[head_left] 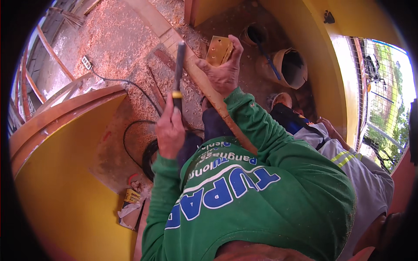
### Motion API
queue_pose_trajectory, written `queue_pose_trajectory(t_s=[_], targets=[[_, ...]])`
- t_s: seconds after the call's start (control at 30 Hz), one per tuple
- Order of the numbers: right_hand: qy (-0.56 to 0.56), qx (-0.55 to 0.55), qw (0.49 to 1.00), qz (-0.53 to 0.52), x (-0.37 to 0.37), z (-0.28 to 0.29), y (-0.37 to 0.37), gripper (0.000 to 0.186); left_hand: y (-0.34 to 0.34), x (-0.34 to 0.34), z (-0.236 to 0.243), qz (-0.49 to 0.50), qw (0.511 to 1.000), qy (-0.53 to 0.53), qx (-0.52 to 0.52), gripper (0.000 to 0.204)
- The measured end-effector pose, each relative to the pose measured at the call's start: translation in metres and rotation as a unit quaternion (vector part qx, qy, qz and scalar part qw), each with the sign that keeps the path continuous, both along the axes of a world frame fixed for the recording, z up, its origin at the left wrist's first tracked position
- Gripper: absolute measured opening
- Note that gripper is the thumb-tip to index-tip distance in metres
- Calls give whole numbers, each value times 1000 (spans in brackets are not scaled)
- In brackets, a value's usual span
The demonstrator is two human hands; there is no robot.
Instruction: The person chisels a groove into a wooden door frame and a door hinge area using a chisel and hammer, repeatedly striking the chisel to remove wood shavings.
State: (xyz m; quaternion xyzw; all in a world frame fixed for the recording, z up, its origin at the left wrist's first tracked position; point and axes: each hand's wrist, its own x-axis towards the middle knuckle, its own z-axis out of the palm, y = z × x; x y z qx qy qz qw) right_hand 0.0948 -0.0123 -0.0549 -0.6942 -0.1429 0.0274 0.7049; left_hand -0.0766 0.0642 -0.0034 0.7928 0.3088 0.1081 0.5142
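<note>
Dark tool [179, 65] with a yellow band [176, 94] is pointing forward from the left hand [170, 132], which is clasping its handle [177, 103]; the right hand [222, 77] is grasping a gold-coloured piece [219, 50] with holes, while a long wooden board [162, 28] is running slantwise between both hands.

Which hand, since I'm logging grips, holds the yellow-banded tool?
The left hand holds the yellow-banded tool; the right hand has a brass-coloured piece instead.

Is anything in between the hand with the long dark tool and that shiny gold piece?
Yes, in this view the long wooden board slants between the left hand, holding the dark tool, and the gold piece in the right hand.
</note>
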Motion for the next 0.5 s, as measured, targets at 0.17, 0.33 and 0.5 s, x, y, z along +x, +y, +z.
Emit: queue_pose_trajectory(t_s=[0.17, 0.33, 0.5], targets=[[-85, -76, 993, 32, 1, 5, 1, 86, 3, 0, -5, 2, 1000, -5, 22, 39], [-180, -205, 962, 3, 5, 11, -1, 89, 11, 14, 0, 21, 999, 17, -27, 40], [-141, -182, 973, 12, 4, 15, -1, 88, 6, 3, -3, 26, 998, 24, -49, 40]])
